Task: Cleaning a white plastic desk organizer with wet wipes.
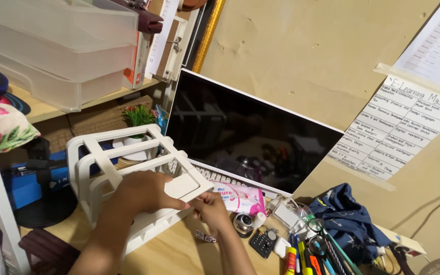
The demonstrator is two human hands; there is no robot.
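Your left hand (146, 192) and right hand (211, 208) both grip the white rack (113, 163); laptop (245, 137) close beside, desk (179, 252) edge crowded.

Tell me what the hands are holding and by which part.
Both hands grip a white slotted plastic desk rack: the left hand lies over its flat front panel, the right hand pinches that panel's lower corner.

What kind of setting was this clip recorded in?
Probably a home study desk: an open laptop with a dark screen, pens and markers heaped beside it, and a handwritten chart taped to the wall.
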